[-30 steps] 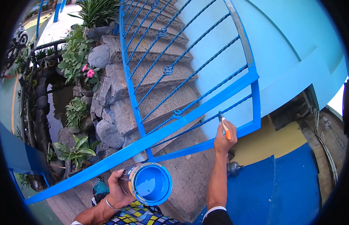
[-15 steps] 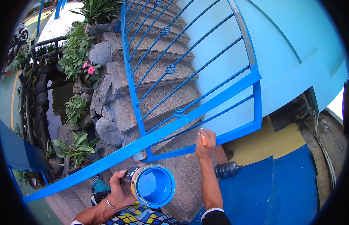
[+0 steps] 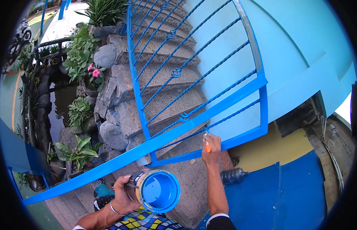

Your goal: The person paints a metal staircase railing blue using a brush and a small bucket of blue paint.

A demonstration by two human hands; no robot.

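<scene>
My left hand (image 3: 125, 194) is wrapped round the side of an open paint can (image 3: 175, 191), which is tilted toward me. Bright blue paint (image 3: 154, 188) fills part of it, and blue coats its rim. Between the closed fingers of my right hand (image 3: 211, 150) is a small paintbrush (image 3: 208, 146) with an orange handle. Its tip points up at the lowest twisted bar (image 3: 234, 114) of the blue railing (image 3: 174, 131), overlapping it in this view. Most of the brush is hidden by my fingers.
Stone-patterned steps (image 3: 167, 101) climb behind the railing beside a light blue wall (image 3: 297, 69). Rocks (image 3: 113, 135) and leafy plants (image 3: 78, 150) line a pond at left. A large plastic bottle (image 3: 233, 176) lies right of my forearm.
My right hand has shifted slightly down and right with the brush, its tip now at the lowest bar. The can stays in my left hand; the view has moved a little.
</scene>
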